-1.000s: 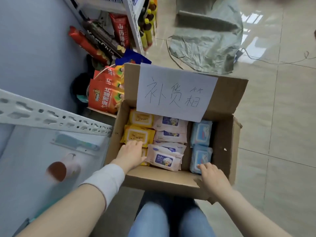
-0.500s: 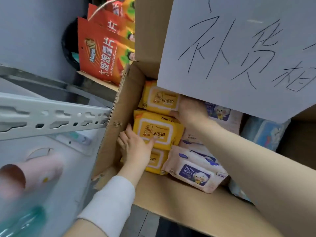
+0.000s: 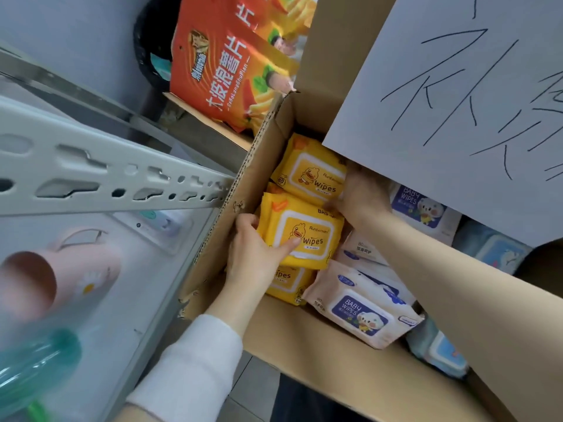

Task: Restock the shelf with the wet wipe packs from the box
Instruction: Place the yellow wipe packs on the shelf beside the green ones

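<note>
The open cardboard box [image 3: 249, 166] holds several wet wipe packs. A yellow wipes pack [image 3: 304, 231] sits tilted in the left column. My left hand [image 3: 256, 254] grips its left edge, thumb pressed on its front. My right hand [image 3: 361, 197] reaches in under the paper sign and holds the same pack's far right corner, next to another yellow pack [image 3: 313, 172] behind it. A third yellow pack [image 3: 288, 281] lies below. White baby wipes packs [image 3: 362, 309] fill the middle, and blue packs [image 3: 502, 254] the right side.
A white paper sign [image 3: 457, 102] with handwriting covers the box's far side. The grey metal shelf rail [image 3: 106, 178] and shelf board [image 3: 122, 284] stand left, bearing a pink cup [image 3: 45, 284] and a boxed item [image 3: 158, 226]. Orange crisp bags [image 3: 231, 71] stand behind.
The view has moved closer into the box. Both hands, earlier at the box's near edge, now hold the middle yellow pack, which has tilted up from the stack.
</note>
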